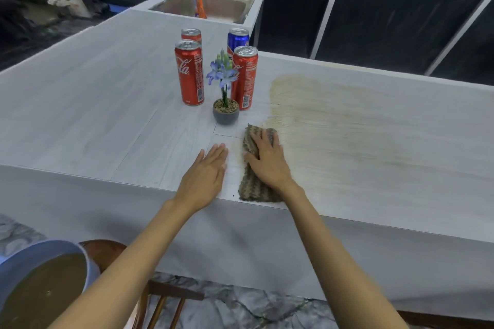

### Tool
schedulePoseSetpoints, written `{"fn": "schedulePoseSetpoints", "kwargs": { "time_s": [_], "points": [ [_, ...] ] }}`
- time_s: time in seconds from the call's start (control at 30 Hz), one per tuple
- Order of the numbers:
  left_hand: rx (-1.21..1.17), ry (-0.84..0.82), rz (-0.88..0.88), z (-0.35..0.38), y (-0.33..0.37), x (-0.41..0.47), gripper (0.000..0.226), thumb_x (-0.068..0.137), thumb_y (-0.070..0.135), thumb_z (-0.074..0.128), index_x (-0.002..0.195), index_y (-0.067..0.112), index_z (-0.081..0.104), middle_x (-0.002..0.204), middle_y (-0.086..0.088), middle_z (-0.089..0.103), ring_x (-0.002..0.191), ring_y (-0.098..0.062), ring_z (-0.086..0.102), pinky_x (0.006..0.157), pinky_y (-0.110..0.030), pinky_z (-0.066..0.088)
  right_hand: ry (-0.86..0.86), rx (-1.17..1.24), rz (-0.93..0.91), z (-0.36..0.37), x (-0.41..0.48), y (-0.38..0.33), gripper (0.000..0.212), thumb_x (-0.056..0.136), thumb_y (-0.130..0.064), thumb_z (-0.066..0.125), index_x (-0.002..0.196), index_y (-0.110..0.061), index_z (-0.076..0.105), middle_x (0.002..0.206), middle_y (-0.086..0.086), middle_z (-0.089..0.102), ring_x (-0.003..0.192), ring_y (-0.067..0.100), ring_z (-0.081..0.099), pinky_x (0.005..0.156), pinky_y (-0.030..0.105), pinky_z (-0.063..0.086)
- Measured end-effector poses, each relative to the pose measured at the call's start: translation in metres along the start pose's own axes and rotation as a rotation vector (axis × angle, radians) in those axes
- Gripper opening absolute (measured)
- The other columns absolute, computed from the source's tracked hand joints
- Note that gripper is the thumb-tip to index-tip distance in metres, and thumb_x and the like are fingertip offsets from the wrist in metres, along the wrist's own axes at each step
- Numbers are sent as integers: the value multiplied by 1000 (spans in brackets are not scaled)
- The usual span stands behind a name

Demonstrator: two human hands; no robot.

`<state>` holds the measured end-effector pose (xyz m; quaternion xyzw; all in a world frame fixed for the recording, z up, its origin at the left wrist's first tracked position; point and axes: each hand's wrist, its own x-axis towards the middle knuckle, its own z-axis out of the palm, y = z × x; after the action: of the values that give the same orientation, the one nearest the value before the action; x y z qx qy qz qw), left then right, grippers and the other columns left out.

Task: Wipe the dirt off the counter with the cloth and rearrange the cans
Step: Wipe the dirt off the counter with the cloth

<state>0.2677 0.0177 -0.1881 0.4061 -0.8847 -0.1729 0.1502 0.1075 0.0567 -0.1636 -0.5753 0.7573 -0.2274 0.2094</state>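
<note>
Roughly mid-wipe: R hand [267, 160] presses cloth [252, 189] flat-fingered near counter [93, 115] front edge, L hand [207, 171] rests flat beside it, tan dirt smear [334, 128] covers the right part, 4 cans [189, 72] clustered, not yet rearranged.

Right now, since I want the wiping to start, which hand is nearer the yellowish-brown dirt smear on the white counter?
Right. The right hand presses the brown knitted cloth beside the yellowish dirt smear; the left hand lies flat beyond the cloth.
</note>
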Motion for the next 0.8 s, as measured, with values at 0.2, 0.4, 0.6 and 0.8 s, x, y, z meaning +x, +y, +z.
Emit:
{"fn": "schedulePoseSetpoints", "kwargs": {
  "time_s": [0.2,0.4,0.6,0.8],
  "points": [
    [-54,-22,-22,-3,1,3,45,101,20,20,145,12,19,156,0,14,144,-9,7,116,-23,-3,-401,-81,-101,-28,-20,18,116,68,-53,73,148,-31,-9,155,-2,-24,139,19,-32,115,44,-13],
    [-64,-28,-19,-2,-1,6,45,100,20,20,145,12,19,156,-1,15,144,-8,7,114,-21,-4,-142,-193,-128,-4,-24,21,107,69,-68,60,149,-31,-1,158,-5,-13,143,18,-21,117,43,-11],
    [-68,-12,-23,2,-2,6,45,100,21,21,145,12,20,156,-1,16,144,-8,8,114,-21,-3,228,-227,-74,17,-24,14,74,80,-67,46,142,-31,31,155,-6,23,146,16,7,117,43,-5],
    [-65,2,-15,3,-6,7,45,100,22,21,145,13,20,155,1,17,144,-7,8,112,-19,-4,78,-195,-103,5,-19,16,91,73,-71,52,147,-27,20,159,0,10,147,18,-2,117,40,-8]
  ]
}}
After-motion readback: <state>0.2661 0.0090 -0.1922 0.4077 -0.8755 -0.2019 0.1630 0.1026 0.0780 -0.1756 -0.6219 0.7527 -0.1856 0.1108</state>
